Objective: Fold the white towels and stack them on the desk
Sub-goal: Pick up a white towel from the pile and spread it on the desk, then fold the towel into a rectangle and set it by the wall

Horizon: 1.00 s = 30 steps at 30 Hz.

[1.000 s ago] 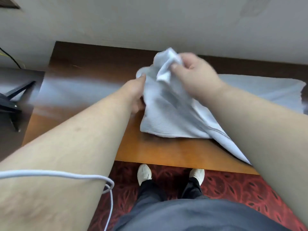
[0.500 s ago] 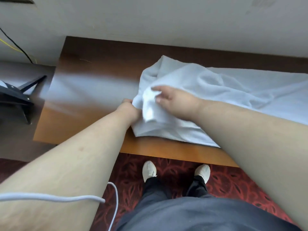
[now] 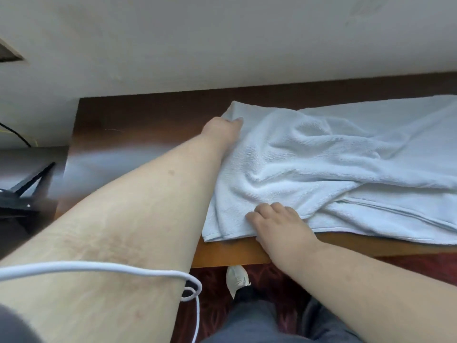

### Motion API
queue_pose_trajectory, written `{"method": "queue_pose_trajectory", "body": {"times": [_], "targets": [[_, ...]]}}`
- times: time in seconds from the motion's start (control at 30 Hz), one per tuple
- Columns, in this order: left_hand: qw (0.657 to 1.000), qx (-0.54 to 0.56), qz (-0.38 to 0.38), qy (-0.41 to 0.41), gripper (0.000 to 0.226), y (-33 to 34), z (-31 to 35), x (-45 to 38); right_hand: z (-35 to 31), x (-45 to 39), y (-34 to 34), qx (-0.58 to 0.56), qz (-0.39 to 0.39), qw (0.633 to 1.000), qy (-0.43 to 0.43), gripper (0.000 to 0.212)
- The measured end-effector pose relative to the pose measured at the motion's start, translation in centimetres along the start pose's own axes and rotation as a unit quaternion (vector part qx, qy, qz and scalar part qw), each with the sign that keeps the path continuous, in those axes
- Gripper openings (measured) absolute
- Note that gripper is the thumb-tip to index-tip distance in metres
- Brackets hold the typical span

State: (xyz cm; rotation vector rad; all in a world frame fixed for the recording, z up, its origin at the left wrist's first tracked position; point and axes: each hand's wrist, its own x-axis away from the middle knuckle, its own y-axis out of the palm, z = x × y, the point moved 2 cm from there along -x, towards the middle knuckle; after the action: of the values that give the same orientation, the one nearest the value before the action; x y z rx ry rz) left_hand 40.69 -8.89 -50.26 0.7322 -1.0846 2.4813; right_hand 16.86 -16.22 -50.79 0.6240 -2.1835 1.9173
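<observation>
A rumpled white towel (image 3: 309,164) lies spread over the right half of the wooden desk (image 3: 136,134) and runs out of view on the right. Its near edge hangs slightly over the desk's front. My left hand (image 3: 223,127) reaches across to the towel's far left corner and pinches it. My right hand (image 3: 279,224) rests on the towel's near left edge at the desk front, fingers curled into the cloth. More white towel layers (image 3: 395,226) lie flat under the rumpled part.
A pale wall runs behind the desk. Left of the desk stands a black stand (image 3: 24,189) on a lower grey surface. A white cable (image 3: 99,268) crosses my left forearm. Red patterned carpet and my white shoe (image 3: 236,278) show below the desk front.
Both hands held a bunched towel corner together a second ago. They have since separated: the left hand went to the far corner, the right drew back to the near edge, and the towel now lies spread.
</observation>
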Motion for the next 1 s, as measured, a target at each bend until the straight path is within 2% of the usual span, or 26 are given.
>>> {"method": "queue_pose_trajectory", "body": {"times": [0.07, 0.13, 0.17, 0.23, 0.3, 0.37, 0.4, 0.5, 0.6, 0.67, 0.73, 0.83, 0.9, 1.0], "targets": [[0.999, -0.053, 0.002, -0.004, 0.064, 0.1, 0.1, -1.4, 0.1, -0.5, 0.2, -0.026, 0.016, 0.999, 0.008, 0.046], [0.996, -0.083, 0.006, 0.033, 0.055, 0.2, 0.2, -2.4, 0.3, -0.8, 0.2, -0.049, 0.014, 0.999, 0.016, 0.044], [0.997, -0.064, 0.014, 0.050, 0.048, 0.1, 0.3, -2.7, 0.3, -0.7, -0.1, -0.066, 0.016, 0.998, 0.017, 0.039], [0.995, 0.049, 0.048, 0.077, 0.035, -0.6, 0.5, -2.9, 0.0, -0.3, -1.3, -0.114, 0.044, 0.993, 0.008, 0.030], [0.978, 0.163, 0.084, 0.099, 0.029, -2.0, 0.7, -2.6, -0.5, 0.3, -2.6, -0.146, 0.110, 0.983, -0.016, 0.031], [0.965, 0.215, 0.091, 0.119, 0.027, -3.5, 1.0, -2.6, -1.2, 0.9, -3.7, -0.167, 0.172, 0.970, -0.037, 0.032], [0.963, 0.226, 0.084, 0.124, 0.025, -4.3, 1.0, -2.7, -1.7, 0.9, -4.1, -0.172, 0.178, 0.968, -0.041, 0.032], [0.959, 0.249, 0.071, 0.112, 0.026, -5.4, 0.3, -3.5, -3.3, -0.3, -4.6, -0.171, 0.130, 0.975, -0.054, 0.032], [0.952, 0.299, 0.033, 0.046, 0.057, -4.6, -1.9, -4.1, -4.4, -1.6, -2.7, -0.122, 0.014, 0.991, -0.045, 0.023], [0.933, 0.359, -0.018, 0.010, 0.065, -3.9, -3.1, -4.4, -4.8, -1.5, -1.3, -0.095, -0.044, 0.994, -0.033, 0.025], [0.932, 0.362, -0.031, 0.014, 0.055, -3.8, -2.9, -5.3, -5.0, -1.1, -0.5, -0.072, -0.038, 0.996, -0.023, 0.032], [0.962, 0.265, -0.040, 0.045, 0.050, -3.8, -1.7, -6.5, -5.3, -0.9, 0.1, -0.024, -0.037, 0.999, -0.019, 0.045], [0.971, 0.229, -0.040, 0.057, 0.054, -3.7, -1.1, -7.0, -5.6, -1.2, 0.4, -0.027, -0.049, 0.998, -0.033, 0.041], [0.973, 0.216, 0.008, 0.076, 0.070, -4.1, -0.7, -7.2, -5.2, -1.9, 0.1, -0.045, -0.066, 0.996, -0.041, 0.035]]}}
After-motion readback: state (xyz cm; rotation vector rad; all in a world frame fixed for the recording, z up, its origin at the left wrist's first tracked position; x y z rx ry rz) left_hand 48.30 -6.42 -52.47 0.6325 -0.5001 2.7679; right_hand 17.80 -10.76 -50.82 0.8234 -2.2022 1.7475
